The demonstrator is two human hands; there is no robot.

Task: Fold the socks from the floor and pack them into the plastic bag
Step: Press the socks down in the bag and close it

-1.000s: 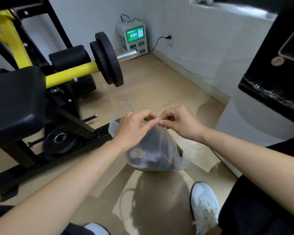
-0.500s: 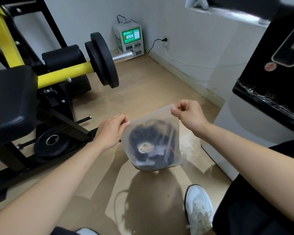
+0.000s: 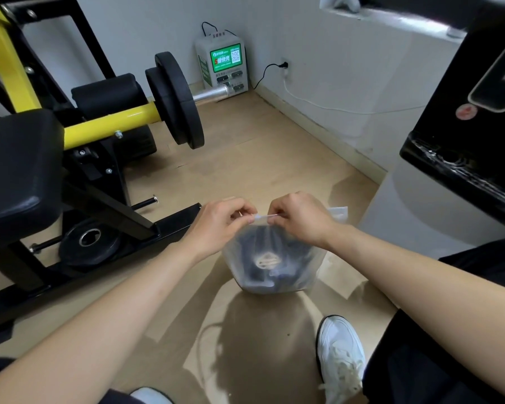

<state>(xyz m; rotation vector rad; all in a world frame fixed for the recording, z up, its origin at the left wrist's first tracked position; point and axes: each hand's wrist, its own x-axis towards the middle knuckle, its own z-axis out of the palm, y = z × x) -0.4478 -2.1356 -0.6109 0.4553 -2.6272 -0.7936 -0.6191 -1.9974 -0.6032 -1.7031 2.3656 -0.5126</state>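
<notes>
A frosted clear plastic bag (image 3: 298, 272) hangs above the wooden floor at the centre of the head view. Dark folded socks (image 3: 255, 258) with a pale logo show through its wall. My left hand (image 3: 220, 221) pinches the bag's top strip on the left. My right hand (image 3: 299, 218) pinches the same strip on the right, a short way from the left hand. A corner of the bag's top sticks out behind my right hand.
A black and yellow weight machine (image 3: 79, 135) with plates and a padded seat fills the left side. A white charging station (image 3: 223, 68) stands in the far corner. A white cabinet with a black appliance (image 3: 461, 158) is at the right. My white shoe (image 3: 340, 357) rests below the bag.
Half a second ago my hands held the bag's mouth stretched wide apart. Now they have come together at the middle of the top strip, and the bag hangs lower in view.
</notes>
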